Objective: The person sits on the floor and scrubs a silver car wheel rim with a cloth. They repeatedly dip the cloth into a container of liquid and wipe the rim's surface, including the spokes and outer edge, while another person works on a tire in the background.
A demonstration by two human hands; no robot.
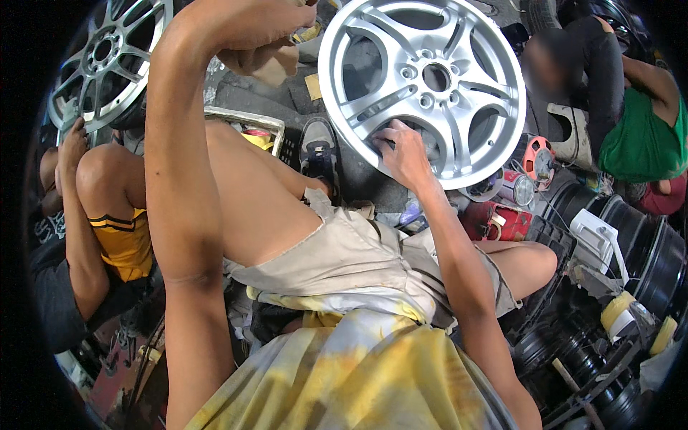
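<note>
A silver alloy wheel rim (436,50) stands tilted in front of me, its spoked face toward me. Against its lower left spokes rests my right hand (406,154), fingers bent and pressed together; whatever small thing they may hold is hidden. My left hand (276,21) is raised at the top, left of the rim and apart from it. Its fingers are partly hidden and close round a tan, cloth-like piece (266,63) that hangs below.
At left another person holds a spoked wheel (100,50). A person in green (645,136) crouches at right. Near my right knee are a red container (498,221), a can (516,188) and an orange reel (537,158). Dark wheels (623,222) stack at right; a crate (269,118) stands left.
</note>
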